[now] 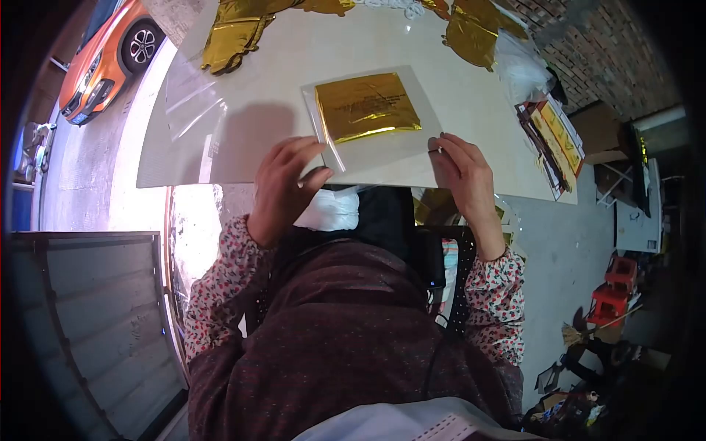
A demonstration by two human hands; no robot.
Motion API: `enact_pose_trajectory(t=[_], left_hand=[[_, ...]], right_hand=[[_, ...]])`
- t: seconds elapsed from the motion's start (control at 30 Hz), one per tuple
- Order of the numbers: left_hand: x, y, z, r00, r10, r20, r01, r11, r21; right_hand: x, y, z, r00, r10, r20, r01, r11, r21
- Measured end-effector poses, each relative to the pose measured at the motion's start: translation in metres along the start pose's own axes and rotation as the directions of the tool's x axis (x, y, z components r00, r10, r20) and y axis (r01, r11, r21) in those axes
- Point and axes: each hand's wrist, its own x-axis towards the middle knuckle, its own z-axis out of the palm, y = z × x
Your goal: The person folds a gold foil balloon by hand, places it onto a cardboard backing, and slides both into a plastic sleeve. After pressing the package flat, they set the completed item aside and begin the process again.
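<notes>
A folded gold foil piece with dark printing (368, 106) lies inside a clear plastic sleeve (382, 154) on the pale table. My left hand (287, 176) is at the sleeve's lower left corner, thumb and fingers apart, fingertips near its edge. At the lower right side of the sleeve, my right hand (467, 173) has its fingers bent, with thumb and forefinger close together by the plastic edge; whether they pinch it is too small to tell. The foil lies flat between the two hands.
More gold foil pieces (239, 37) (471, 37) lie along the table's far side. Clear plastic sheets (195, 121) are at the left. A white plastic bag (518, 70) and a printed packet (551, 140) sit at the right. The table's front edge (412, 185) is near my body.
</notes>
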Motion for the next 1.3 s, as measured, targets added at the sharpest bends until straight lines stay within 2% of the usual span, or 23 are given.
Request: enact_pose_trajectory(t=[0.1,0.23,0.3,0.33,0.43,0.47,0.57,0.63,0.7,0.73,0.83,0.97,1.0,1.13,1.3], left_hand=[[0.004,0.003,0.0,0.999,-0.004,0.039,0.003,0.999,0.046],[0.011,0.004,-0.007,0.99,-0.057,0.132,0.044,0.994,0.095],[0.019,0.018,-0.008,0.994,-0.062,0.089,0.058,0.997,0.055],[0.022,0.021,-0.008,0.996,-0.064,0.068,0.062,0.997,0.036],[0.023,0.015,-0.004,0.988,-0.011,0.155,0.013,1.0,-0.008],[0.025,0.013,-0.002,0.991,-0.039,0.127,0.041,0.999,-0.008],[0.043,0.006,-0.006,0.998,0.005,0.056,-0.007,1.0,0.024],[0.062,-0.01,-0.002,0.997,0.037,0.074,-0.038,0.999,0.019],[0.081,-0.022,0.003,0.991,0.094,0.096,-0.093,0.996,-0.014],[0.08,-0.026,0.006,0.982,0.054,0.181,-0.058,0.998,0.015],[0.077,-0.029,0.009,0.974,0.02,0.227,-0.029,0.999,0.035],[0.072,-0.025,0.008,0.979,0.059,0.196,-0.061,0.998,0.002],[0.072,-0.021,0.006,0.974,0.094,0.207,-0.104,0.994,0.04],[0.07,-0.022,0.004,0.97,0.024,0.243,-0.036,0.998,0.043],[0.072,-0.025,0.004,0.95,-0.008,0.312,-0.008,0.999,0.05]], right_hand=[[0.011,0.007,-0.004,0.983,-0.151,0.1,0.162,0.981,-0.11],[0.019,0.016,-0.006,0.949,-0.26,0.179,0.292,0.938,-0.187],[0.02,0.022,-0.002,0.933,-0.293,0.211,0.338,0.914,-0.224],[0.021,0.02,-0.002,0.93,-0.297,0.218,0.343,0.912,-0.225],[0.026,0.014,-0.005,0.927,-0.304,0.22,0.347,0.917,-0.195],[0.028,0.015,-0.006,0.93,-0.301,0.21,0.337,0.927,-0.164],[0.04,0.016,-0.008,0.949,-0.29,0.127,0.304,0.946,-0.112],[0.04,0.018,-0.005,0.957,-0.283,0.057,0.287,0.954,-0.086],[0.039,0.021,-0.003,0.961,-0.264,0.084,0.271,0.959,-0.081],[0.039,0.023,-0.002,0.961,-0.265,0.082,0.271,0.959,-0.08],[0.041,0.026,0.002,0.948,-0.305,0.094,0.315,0.941,-0.124],[0.037,0.034,0.003,0.911,-0.381,0.159,0.407,0.893,-0.191],[0.036,0.034,0.005,0.91,-0.385,0.156,0.409,0.894,-0.18],[0.036,0.031,0.004,0.904,-0.401,0.146,0.423,0.89,-0.172],[0.039,0.024,0.004,0.936,-0.322,0.141,0.341,0.93,-0.139]])
